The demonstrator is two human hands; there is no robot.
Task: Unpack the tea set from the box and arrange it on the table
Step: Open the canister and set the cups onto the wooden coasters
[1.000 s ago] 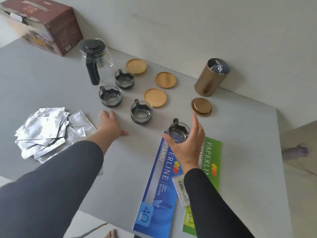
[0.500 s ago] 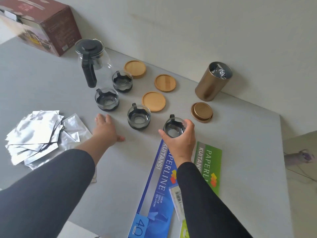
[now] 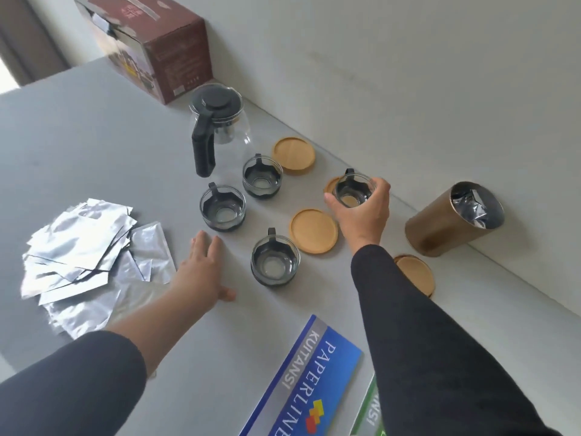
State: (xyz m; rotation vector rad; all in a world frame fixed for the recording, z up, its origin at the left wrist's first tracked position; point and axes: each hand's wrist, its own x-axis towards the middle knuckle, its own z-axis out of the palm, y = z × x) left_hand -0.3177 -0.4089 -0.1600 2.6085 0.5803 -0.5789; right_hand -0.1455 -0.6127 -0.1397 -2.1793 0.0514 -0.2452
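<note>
Tea set on grey table [image 3: 78,136]: one glass cup in hand, three standing.

Right hand [image 3: 361,212], arm stretched forward, fingers and thumb curled round the rim of a small clear glass cup with black base and handle [image 3: 353,191], held over a round bamboo coaster [image 3: 331,185]. Left hand [image 3: 201,272] flat on the table, fingers straight, just beside the nearest standing cup [image 3: 274,259]. Glass teapot with black lid [image 3: 218,127] near the brown carton [image 3: 157,48].

Likely a home room: plain grey table [image 3: 94,146] against a bare white wall [image 3: 408,58], curtain [image 3: 28,42] at far-left corner.
</note>
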